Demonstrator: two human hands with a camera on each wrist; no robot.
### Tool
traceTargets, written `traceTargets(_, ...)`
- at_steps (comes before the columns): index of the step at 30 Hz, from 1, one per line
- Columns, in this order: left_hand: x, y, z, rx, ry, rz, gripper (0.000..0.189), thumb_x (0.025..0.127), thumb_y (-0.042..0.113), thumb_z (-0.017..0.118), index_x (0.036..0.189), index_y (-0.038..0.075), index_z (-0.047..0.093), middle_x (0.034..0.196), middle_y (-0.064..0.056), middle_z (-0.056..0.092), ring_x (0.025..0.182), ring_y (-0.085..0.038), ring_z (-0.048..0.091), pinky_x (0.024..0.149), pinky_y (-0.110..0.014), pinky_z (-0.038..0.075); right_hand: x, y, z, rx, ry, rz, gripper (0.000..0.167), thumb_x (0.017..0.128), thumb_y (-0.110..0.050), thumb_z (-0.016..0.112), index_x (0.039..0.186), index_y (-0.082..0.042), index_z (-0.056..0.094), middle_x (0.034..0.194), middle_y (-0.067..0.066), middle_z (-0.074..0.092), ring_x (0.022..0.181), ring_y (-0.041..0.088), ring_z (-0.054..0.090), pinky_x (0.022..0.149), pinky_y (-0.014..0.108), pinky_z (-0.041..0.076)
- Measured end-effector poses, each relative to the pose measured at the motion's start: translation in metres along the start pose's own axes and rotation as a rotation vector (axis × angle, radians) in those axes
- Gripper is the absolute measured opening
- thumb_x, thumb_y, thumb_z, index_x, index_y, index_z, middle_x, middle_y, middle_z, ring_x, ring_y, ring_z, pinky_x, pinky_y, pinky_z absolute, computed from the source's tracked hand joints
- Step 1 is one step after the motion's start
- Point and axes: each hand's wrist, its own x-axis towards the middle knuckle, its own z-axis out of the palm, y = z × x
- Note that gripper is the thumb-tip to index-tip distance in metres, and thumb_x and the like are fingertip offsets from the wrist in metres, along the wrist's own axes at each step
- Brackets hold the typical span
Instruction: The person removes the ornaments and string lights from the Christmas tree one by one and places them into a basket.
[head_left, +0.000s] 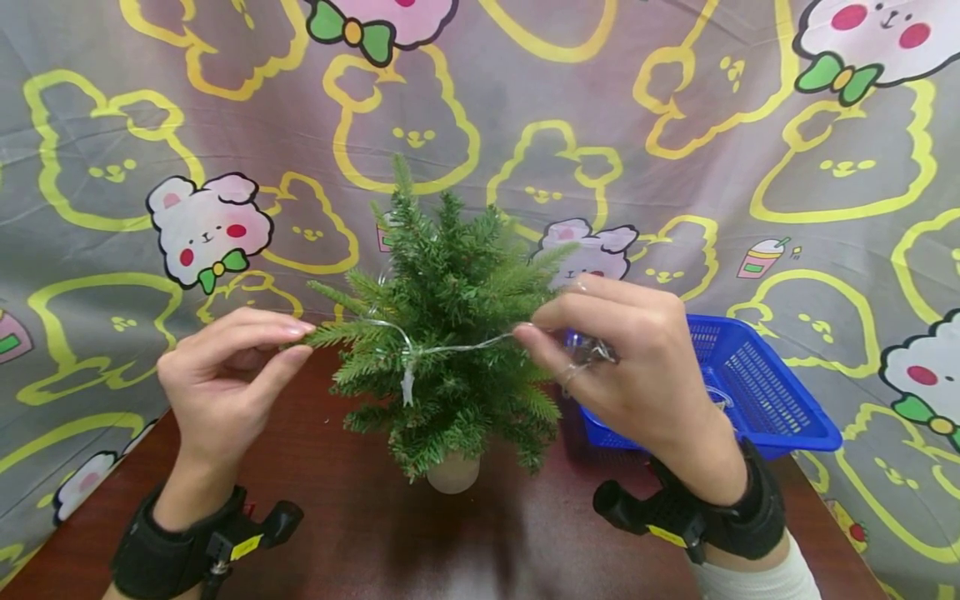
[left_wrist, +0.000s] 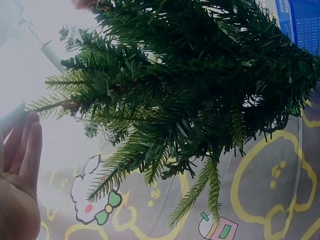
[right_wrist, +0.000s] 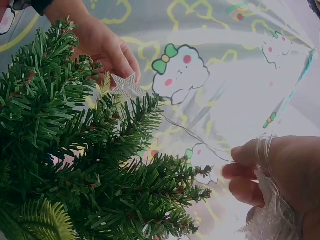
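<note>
A small artificial Christmas tree (head_left: 450,292) stands upright on a pale round base (head_left: 453,473). At its left side, my left hand (head_left: 228,367) pinches the tip of a branch (head_left: 337,335) between thumb and fingers. A clear string light wire (head_left: 468,345) runs across the front of the tree. My right hand (head_left: 637,350) pinches that wire at the tree's right side, with the bundled rest of the string (right_wrist: 272,215) looped about its fingers and palm. From the wire hangs a clear star (right_wrist: 126,86), close to the left hand in the right wrist view.
A blue plastic basket (head_left: 806,433) sits behind the right hand, with a bit of clear wire inside. The dark wooden table (head_left: 337,533) lies under the tree. A grey curtain (head_left: 465,100) with cartoon prints hangs close behind.
</note>
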Motion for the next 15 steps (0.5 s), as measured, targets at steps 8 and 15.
traceTargets(8,-0.0003,0.0008,-0.0004,0.011,0.001,-0.007,0.014,0.076,-0.010,0.078,0.082,-0.020,0.070,0.088,-0.012,0.077,0.081,-0.015,0.073,0.068,-0.014,0.056,0.0003,-0.0013,-0.0006,0.063,-0.043,0.017,0.021,0.098,-0.019,0.062,0.112,-0.010,0.076,0.072,-0.003,0.061,0.060,0.002,0.042,0.055,0.018,0.032)
traceTargets(15,-0.0002,0.0006,-0.0010,0.027,0.005,-0.013,0.015,0.077,-0.010,0.077,0.083,-0.021,0.069,0.090,-0.012,0.077,0.082,-0.014,0.072,0.066,-0.013,0.054,0.0015,-0.0023,-0.0007,0.125,-0.112,0.024,0.056,0.085,0.016,0.043,0.122,-0.015,0.071,0.081,-0.003,0.068,0.063,0.002,0.043,0.054,0.018,0.020)
